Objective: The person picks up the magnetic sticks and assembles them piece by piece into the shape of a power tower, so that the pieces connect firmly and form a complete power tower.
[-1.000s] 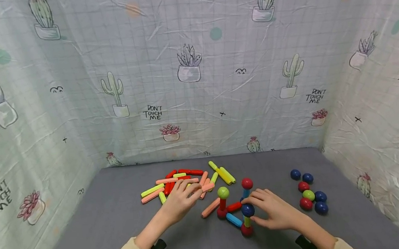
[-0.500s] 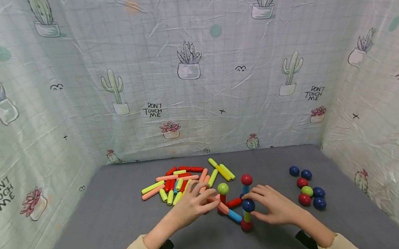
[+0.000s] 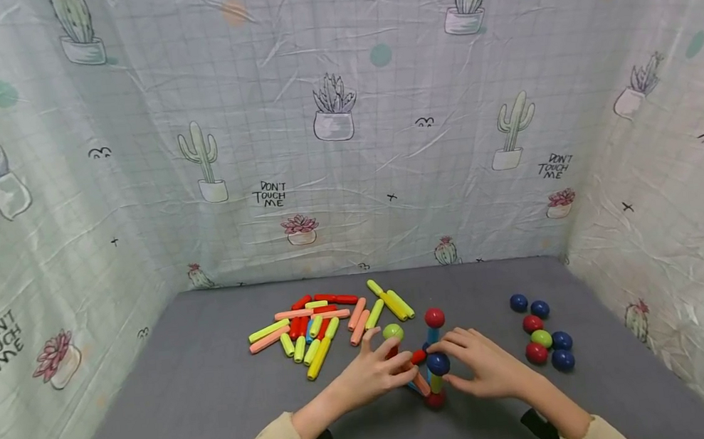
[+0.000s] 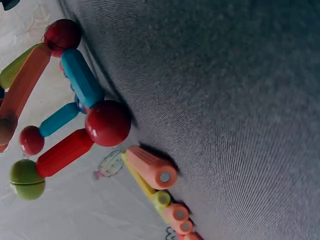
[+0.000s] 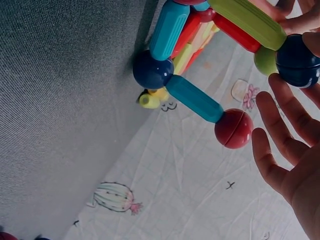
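Observation:
My left hand [image 3: 373,372] pinches a salmon-pink magnetic rod [image 4: 29,82] held slanting. The rod's lower end meets the front red ball [image 4: 62,36], touching as far as I can see. The fingers of my right hand [image 3: 485,366] grip a dark blue ball [image 5: 298,60] on top of a yellow-green rod [image 5: 250,22] that rises from that red ball. Between both hands stands the ball-and-rod frame, with a green ball [image 3: 392,332] on a red rod [image 4: 65,152] and another red ball [image 3: 435,318] on a blue rod [image 5: 195,98]. My left hand partly hides the frame in the head view.
Loose red, yellow-green and pink rods lie in a pile behind the left hand, with a long yellow rod [image 3: 319,359] at its front. Loose balls, including a blue one [image 3: 563,360], sit at the right. A patterned cloth [image 3: 353,233] walls the grey table [image 3: 174,424].
My left hand has moved right and toward me from the rod pile, bringing the salmon-pink rod to the frame's front red ball. The right hand has stayed on the blue ball.

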### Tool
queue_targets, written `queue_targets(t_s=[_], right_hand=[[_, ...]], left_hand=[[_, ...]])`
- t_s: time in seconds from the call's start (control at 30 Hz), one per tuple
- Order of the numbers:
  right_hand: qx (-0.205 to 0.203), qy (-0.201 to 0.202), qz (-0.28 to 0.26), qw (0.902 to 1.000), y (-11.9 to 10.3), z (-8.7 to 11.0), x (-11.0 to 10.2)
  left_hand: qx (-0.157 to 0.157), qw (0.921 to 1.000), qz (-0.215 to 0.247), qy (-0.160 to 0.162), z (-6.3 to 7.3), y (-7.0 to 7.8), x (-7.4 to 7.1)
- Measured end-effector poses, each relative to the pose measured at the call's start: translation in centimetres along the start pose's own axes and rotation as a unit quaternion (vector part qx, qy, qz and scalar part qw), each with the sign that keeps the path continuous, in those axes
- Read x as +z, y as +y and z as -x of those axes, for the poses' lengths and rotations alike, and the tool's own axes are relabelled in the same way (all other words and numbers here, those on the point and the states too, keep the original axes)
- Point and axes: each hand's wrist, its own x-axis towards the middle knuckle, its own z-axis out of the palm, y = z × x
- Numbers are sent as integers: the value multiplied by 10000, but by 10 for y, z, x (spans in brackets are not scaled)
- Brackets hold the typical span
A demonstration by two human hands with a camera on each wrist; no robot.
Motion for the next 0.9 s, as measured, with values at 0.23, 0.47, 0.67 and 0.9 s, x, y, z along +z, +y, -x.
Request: queue_targets(t_s=[0.23,0.47,0.67,0.9], right_hand=[[31,4,-37,10000,-1,1,1],[45,24,-63,10000,1,2,0],[21,42,-8,10000,2,3,0],[106,-70,-32,9999,1,3,0]], left_hand=[[-187,9988,12,-461,9,7,21],[-54,9987,-190,-475,4,2,24],[-481,9949,314,-835,7,3,28],[-2002,9630,1522,-966,13,-6,33]])
